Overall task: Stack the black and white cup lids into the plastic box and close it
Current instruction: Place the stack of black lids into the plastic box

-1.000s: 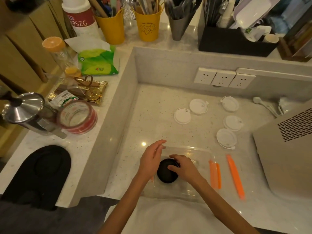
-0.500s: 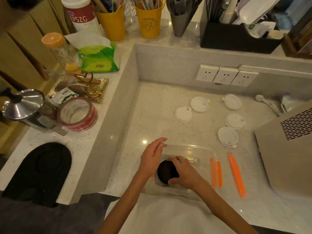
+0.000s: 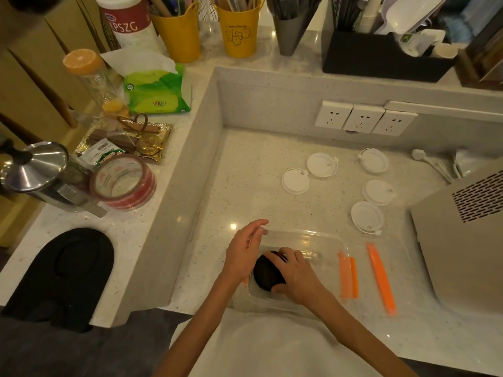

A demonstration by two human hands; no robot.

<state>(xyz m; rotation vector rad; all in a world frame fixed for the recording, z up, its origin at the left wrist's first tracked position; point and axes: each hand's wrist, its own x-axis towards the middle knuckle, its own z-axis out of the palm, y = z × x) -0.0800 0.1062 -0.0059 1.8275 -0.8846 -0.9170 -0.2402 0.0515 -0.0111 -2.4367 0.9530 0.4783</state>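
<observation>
A clear plastic box [image 3: 326,242] sits on the pale counter in front of me. Inside its left end is a stack of black cup lids [image 3: 265,273]. My right hand [image 3: 295,277] curls over the stack and grips it from the right. My left hand [image 3: 245,251] rests on the box's left wall with fingers straight. Several white cup lids lie on the counter behind: one [image 3: 295,180], another [image 3: 322,164], a third [image 3: 367,214], and more to the right.
The box's lid with orange clips [image 3: 379,277] lies right of the box. A beige machine [image 3: 462,235] stands at the right. A raised ledge [image 3: 174,213] on the left carries a tape roll [image 3: 122,180] and a steel pot. Wall sockets [image 3: 363,119] are behind.
The view has shifted slightly. My right hand has pressed the black lid stack a little lower into the box's left end; my left hand stays on the box wall.
</observation>
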